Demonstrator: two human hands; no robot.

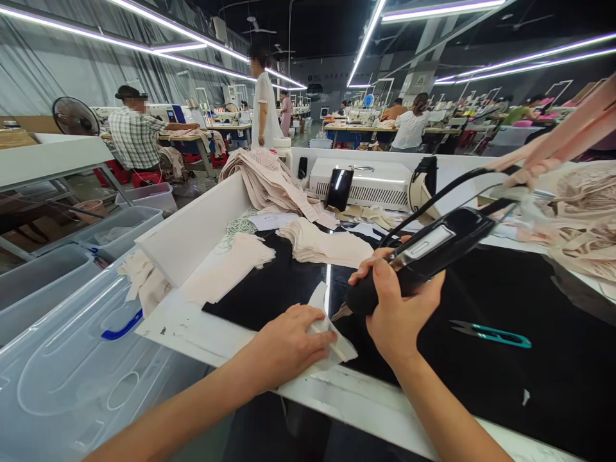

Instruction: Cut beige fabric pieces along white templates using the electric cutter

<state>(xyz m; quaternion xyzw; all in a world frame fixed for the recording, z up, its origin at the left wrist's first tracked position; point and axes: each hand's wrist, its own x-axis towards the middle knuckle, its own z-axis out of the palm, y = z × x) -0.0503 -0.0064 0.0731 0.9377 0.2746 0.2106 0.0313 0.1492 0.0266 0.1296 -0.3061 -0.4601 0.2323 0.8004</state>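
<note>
My left hand [301, 337] is at the table's near edge, its curled fingers holding a small pale fabric piece [342, 346] down. My right hand [402, 305] is wrapped round a black corded handheld tool [433, 247] with a silver plate on its side. The tool is tilted, and its narrow metal tip [342, 312] points down-left beside the fabric under my left fingers. I cannot tell whether the tip touches it. Beyond my hands lie a stack of cream fabric pieces [327, 244] and another cream pile [231, 269] to the left.
Teal thread snips [495, 333] lie on the black mat [543, 282] at right. A phone [339, 189] leans against a white vented box [370, 183]. Pale fabric hangs over the white side board [192, 231]. Translucent bins [110, 378] stand left; people sew behind.
</note>
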